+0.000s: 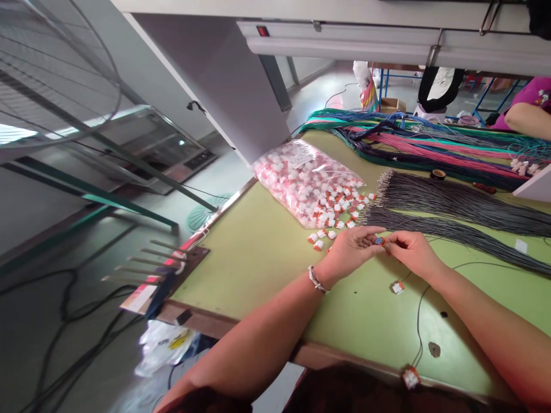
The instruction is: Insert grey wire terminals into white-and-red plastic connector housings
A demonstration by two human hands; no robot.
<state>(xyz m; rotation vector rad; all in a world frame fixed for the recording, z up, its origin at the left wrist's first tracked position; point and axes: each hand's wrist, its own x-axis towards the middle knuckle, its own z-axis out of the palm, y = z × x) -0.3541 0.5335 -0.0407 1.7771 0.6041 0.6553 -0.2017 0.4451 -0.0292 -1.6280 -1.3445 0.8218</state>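
Note:
My left hand (pixel 353 250) and my right hand (pixel 408 250) meet above the green tabletop, fingertips pinched around a small connector (pixel 379 241) with blue and orange parts. Part of the connector is covered by the fingers. Below the right hand, a white-and-orange connector (pixel 398 287) lies on the table beside a thin wire. Another connector (pixel 411 377) sits at the front edge, joined to dark wires. Left of my left hand are several loose connectors (pixel 318 245). Just beyond the hands lies a bundle of dark wires (pixel 413 222) with metal-tipped ends.
A clear plastic bag (pixel 297 172) spills white-and-orange connectors onto the tabletop (pixel 241 246). Coloured wire bundles (pixel 413 140) stretch across the back. A pronged rack (pixel 172 265) is fixed at the left edge. Another person's arm (pixel 528 119) shows at the far right.

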